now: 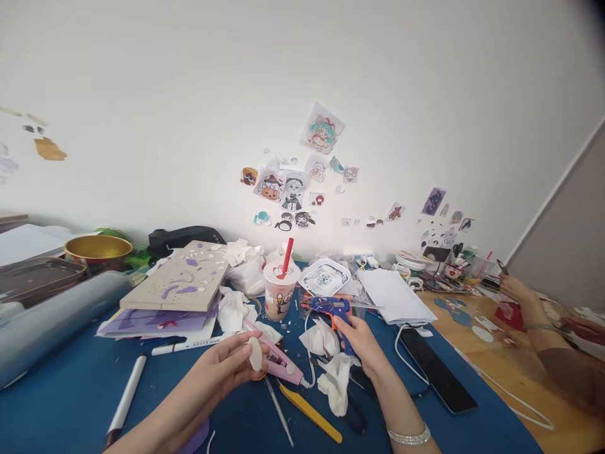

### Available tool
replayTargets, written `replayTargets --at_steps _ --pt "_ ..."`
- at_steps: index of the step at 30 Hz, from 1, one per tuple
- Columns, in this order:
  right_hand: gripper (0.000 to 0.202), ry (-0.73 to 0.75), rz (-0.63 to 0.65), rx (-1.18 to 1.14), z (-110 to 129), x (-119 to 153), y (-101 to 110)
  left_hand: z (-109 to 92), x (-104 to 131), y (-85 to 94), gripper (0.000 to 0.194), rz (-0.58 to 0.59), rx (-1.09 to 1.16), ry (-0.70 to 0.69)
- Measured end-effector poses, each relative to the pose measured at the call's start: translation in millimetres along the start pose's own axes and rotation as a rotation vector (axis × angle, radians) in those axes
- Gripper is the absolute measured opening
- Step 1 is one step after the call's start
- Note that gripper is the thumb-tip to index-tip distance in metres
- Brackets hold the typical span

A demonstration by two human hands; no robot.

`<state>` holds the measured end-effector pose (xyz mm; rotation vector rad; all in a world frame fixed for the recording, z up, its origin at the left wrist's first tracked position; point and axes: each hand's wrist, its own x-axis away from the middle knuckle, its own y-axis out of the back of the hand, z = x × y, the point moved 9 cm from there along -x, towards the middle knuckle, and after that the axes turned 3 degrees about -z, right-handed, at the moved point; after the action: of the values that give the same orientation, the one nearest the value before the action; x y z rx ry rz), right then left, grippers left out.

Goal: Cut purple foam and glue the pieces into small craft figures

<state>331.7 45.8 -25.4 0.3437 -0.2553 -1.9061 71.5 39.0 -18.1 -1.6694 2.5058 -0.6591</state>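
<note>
Between the thumb and fingers of my left hand (225, 366) is a small white oval piece (256, 354), held above the table. My right hand (360, 343) is wrapped round the handle of a blue glue gun (336, 308) with an orange trigger, its nozzle toward the left. Behind my left hand lies a pink tool (286, 371) with a white cord, partly covered by the fingers. Crumpled white tissues (334, 381) lie below the glue gun. Yellow tweezers (312, 413) and a thin stick (280, 410) rest on the blue mat between my hands.
A lidded cup (280, 296) with a red straw stands behind my hands, beside a white tray (325, 277). A board (177, 280) lies at left near a marker (127, 394). A phone (435, 369) lies right, with another person's hand (515, 291) beyond.
</note>
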Motion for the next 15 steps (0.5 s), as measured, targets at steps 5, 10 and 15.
replayTargets --at_steps 5,10,15 --pt "0.037 -0.037 0.152 -0.544 20.7 14.2 -26.5 -0.6 1.2 -3.9 0.036 0.072 0.016 0.009" --pt "0.039 0.054 0.234 -0.607 42.1 32.0 -38.0 -3.9 2.6 -10.4 0.036 0.163 0.002 -0.043" --pt "0.032 0.139 0.271 -0.439 39.7 42.3 -57.2 -1.8 1.3 -9.0 0.036 0.15 -0.029 -0.054"
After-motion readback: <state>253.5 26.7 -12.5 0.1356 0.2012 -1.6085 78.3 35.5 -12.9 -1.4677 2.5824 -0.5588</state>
